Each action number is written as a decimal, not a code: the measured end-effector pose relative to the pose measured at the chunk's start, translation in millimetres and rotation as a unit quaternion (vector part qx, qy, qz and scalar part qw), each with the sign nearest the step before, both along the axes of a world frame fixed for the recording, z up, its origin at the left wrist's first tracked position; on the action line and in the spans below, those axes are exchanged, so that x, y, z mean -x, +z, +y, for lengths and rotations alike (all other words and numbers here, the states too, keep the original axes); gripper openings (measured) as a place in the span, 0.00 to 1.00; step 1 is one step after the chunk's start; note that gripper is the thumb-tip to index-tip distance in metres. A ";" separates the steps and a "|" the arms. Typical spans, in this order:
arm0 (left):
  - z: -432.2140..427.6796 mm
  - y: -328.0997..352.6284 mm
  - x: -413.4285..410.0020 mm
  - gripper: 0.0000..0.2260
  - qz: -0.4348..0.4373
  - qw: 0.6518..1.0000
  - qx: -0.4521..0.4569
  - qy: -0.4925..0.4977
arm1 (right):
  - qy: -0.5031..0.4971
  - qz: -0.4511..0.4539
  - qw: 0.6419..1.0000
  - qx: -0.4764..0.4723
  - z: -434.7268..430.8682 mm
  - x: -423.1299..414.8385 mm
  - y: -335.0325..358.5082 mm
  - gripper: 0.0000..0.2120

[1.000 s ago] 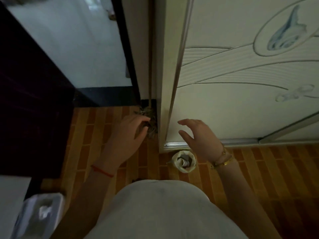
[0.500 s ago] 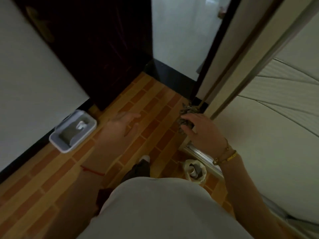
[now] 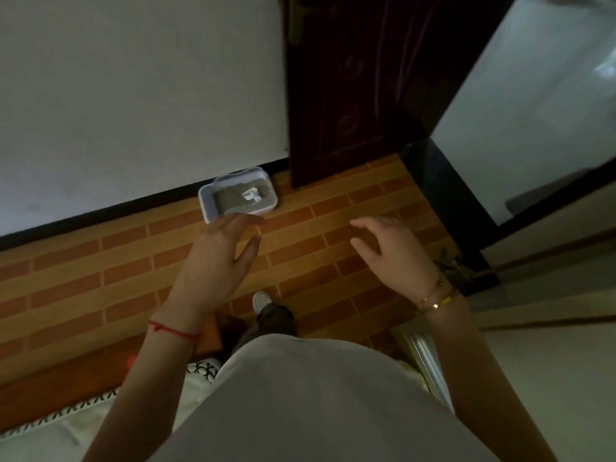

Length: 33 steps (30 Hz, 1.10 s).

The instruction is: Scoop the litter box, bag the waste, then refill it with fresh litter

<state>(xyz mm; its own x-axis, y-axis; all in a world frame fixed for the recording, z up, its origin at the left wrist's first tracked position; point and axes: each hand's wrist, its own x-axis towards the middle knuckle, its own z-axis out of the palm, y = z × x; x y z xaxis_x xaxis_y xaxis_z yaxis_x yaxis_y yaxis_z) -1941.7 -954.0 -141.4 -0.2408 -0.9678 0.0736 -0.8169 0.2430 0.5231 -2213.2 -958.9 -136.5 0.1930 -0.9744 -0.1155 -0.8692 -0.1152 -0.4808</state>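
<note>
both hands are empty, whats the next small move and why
Probably step closer and crouch, lowering the left hand toward the litter box. Both it and the right hand are open and empty, while the box sits by the wall with a white object, perhaps a scoop, lying inside it.

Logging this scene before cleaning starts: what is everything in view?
litter box: one, pale rim, grey litter, on floor against white wall
white object: one, in the litter; too blurred to identify
door: one, dark brown, right of the litter box
floor: orange-brown brick pattern
rug: one, pale with black edging, lower left
dark bundle: one, grey-brown, floor corner at right
shoe: one, white toe, below the hands
left hand: one, open, red wrist string, before the box
right hand: one, open, gold bracelets, empty
</note>
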 end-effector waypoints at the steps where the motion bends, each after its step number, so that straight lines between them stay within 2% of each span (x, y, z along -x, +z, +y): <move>1: -5.4 -1.0 -9.9 0.12 -0.001 1.000 -0.003 0.015 | 0.014 0.002 1.000 -0.001 -12.3 -10.6 -0.6 0.18; 16: -106.0 8.3 -150.8 0.14 -0.028 0.989 -0.017 0.144 | 0.127 -0.003 0.991 0.032 -187.6 -169.0 10.1 0.16; 33: -161.6 3.8 -224.8 0.16 0.003 0.951 -0.049 0.304 | 0.254 -0.023 0.967 -0.004 -318.0 -277.1 -16.0 0.17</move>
<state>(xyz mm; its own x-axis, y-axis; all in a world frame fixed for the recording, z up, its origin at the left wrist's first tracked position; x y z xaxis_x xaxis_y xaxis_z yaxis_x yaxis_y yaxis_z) -1716.8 -1115.6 -137.7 0.3656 -0.9304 -0.0249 -0.7880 -0.3236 0.5237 -1936.1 -1276.9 -152.5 0.6516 -0.7515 -0.1033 -0.6794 -0.5176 -0.5201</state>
